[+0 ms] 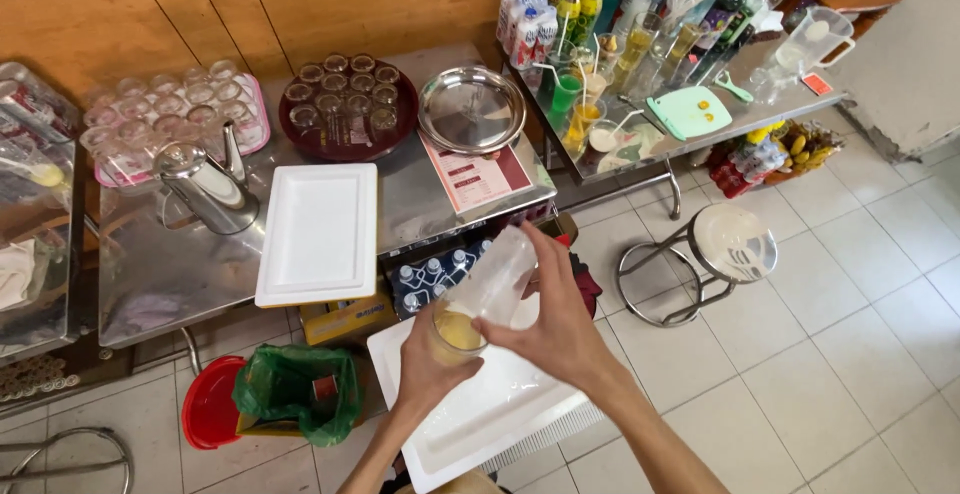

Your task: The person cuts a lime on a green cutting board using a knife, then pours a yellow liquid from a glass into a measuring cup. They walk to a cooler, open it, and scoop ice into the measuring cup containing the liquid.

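Observation:
My left hand (425,369) grips a clear glass (455,332) with yellow liquid in its bottom. My right hand (555,326) holds a clear plastic cup (497,279) tilted mouth-down into that glass. Both are above a white rectangular tray (480,416) close to me. Past the hands stands a steel table (170,274) with another white rectangular tray (320,232) on it.
On the steel table stand a metal kettle (205,186), trays of small glasses (345,104), a round steel plate (472,109) and a menu sheet. A side table holds bottles and drinks (590,64). A metal stool (725,249), red bin (212,404) and green bag sit on the tiled floor.

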